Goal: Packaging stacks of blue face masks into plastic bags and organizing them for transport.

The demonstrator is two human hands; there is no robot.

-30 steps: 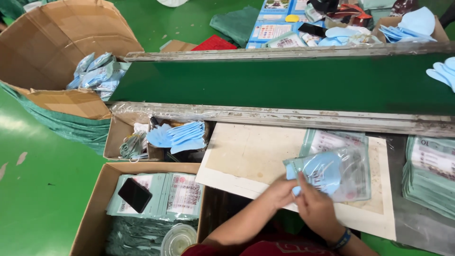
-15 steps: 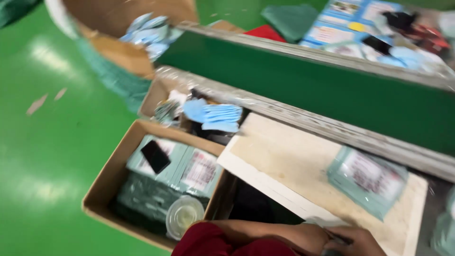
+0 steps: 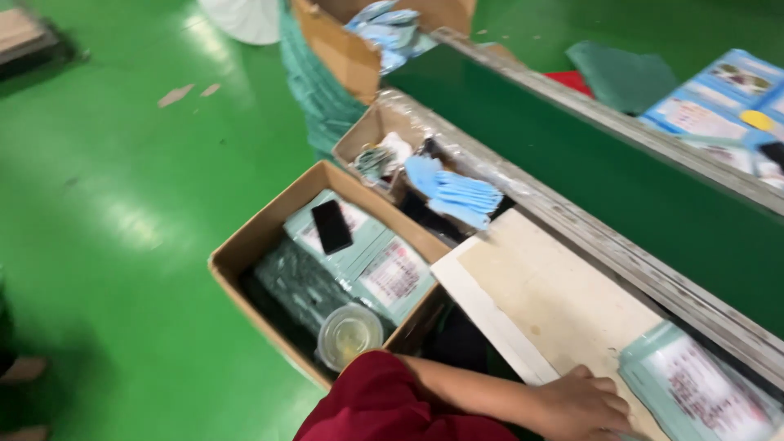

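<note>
A cardboard box [image 3: 245, 249] beside the table's left edge holds packets, a black phone [image 3: 332, 226] and a plastic cup [image 3: 349, 333]. At the table's [image 3: 555, 302] near edge, one hand [image 3: 581, 402] lies knuckles-up, fingers loosely curled, empty, just beside a clear packet [image 3: 694, 388]. Which hand it is cannot be told.

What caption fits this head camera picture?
A hand rests on a pale board beside a cardboard box of packets.

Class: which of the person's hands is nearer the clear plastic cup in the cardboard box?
Left, as far as shown. The left hand lies on the pale board, right of the cup and apart from it. The right hand is out of view.
</note>
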